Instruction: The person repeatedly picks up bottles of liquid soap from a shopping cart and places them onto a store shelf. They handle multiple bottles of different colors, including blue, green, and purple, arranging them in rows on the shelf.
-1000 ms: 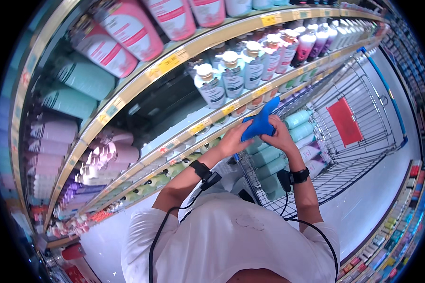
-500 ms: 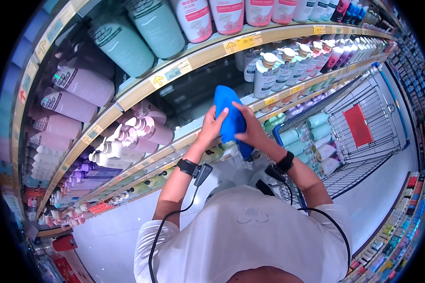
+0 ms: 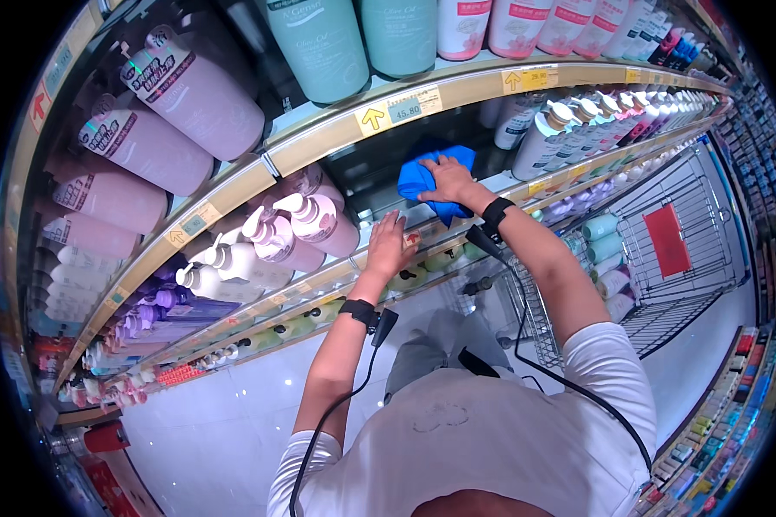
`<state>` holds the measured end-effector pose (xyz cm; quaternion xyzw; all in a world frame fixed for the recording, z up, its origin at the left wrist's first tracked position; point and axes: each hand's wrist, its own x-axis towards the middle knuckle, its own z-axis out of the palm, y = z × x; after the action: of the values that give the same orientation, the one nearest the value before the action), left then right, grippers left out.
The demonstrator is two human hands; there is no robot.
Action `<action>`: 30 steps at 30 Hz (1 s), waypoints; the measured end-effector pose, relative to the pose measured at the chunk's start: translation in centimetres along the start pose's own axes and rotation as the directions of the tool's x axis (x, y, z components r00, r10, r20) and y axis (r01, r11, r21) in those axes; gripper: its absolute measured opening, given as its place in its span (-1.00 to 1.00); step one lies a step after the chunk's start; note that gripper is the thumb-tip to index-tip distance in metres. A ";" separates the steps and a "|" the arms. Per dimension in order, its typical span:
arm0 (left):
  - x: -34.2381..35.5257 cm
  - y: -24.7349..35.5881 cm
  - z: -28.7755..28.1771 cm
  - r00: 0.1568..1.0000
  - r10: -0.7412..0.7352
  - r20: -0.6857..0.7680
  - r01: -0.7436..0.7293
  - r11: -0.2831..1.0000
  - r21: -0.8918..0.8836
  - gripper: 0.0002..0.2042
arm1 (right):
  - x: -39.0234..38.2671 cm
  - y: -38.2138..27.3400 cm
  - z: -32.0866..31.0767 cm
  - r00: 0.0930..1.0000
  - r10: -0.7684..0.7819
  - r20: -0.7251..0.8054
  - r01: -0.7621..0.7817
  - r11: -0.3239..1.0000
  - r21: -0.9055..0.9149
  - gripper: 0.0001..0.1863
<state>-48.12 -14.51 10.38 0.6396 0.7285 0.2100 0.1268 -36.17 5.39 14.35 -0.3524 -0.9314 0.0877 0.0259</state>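
Observation:
A crumpled blue cloth (image 3: 415, 179) lies against the dark bare stretch of the middle shelf (image 3: 366, 177). My right hand (image 3: 451, 183) is spread over it, palm down, gripping and pressing it there. My left hand (image 3: 390, 248) is at the front edge of the same shelf, beside the pink pump bottles (image 3: 322, 226). Its fingers are stretched out toward the shelf, with nothing in them. To the right of the cloth stands a row of white pump bottles (image 3: 543, 138).
Large green bottles (image 3: 323, 52) and pale pink bottles (image 3: 200, 99) stand on the shelf above, whose edge (image 3: 319, 142) overhangs the work. At the right is a wire shopping cart (image 3: 685, 293) with a red panel (image 3: 666, 239) and several bottles. Pale floor (image 3: 224, 414) lies below.
The blue cloth, held between both hands before, has moved onto the shelf under my right hand. My left hand has let go and come down to the shelf edge. The view has shifted.

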 end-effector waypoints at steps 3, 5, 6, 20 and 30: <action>-0.5 -0.7 -0.6 0.999 -0.003 -0.043 0.002 1.000 -0.015 -0.35 | 2.0 -0.6 -2.3 0.984 -0.076 0.163 0.056 0.990 0.126 -0.16; -1.3 -1.5 0.0 0.990 0.013 -0.141 -0.015 1.000 -0.013 -0.36 | 5.0 -1.0 -4.8 0.978 0.012 0.207 -0.031 0.995 0.090 -0.36; -1.1 -1.1 0.3 0.985 0.040 -0.169 -0.042 0.999 -0.010 -0.36 | 7.4 1.2 -3.8 0.991 -0.066 0.120 0.059 0.996 0.061 -0.38; 1.5 -1.0 -1.0 0.941 0.142 -0.308 -0.151 0.988 -0.006 -0.64 | 19.0 -2.1 3.2 0.762 -0.636 -0.121 0.644 0.724 0.249 -0.66; 1.7 -1.7 -1.0 0.941 0.152 -0.303 -0.194 0.974 -0.116 -0.70 | 19.8 -12.2 2.6 0.756 -0.654 0.024 0.577 0.684 0.446 -0.70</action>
<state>-50.36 -13.12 10.62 0.6523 0.6629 0.3647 0.0449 -59.28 9.12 13.72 0.0056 -0.9532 0.2993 0.0427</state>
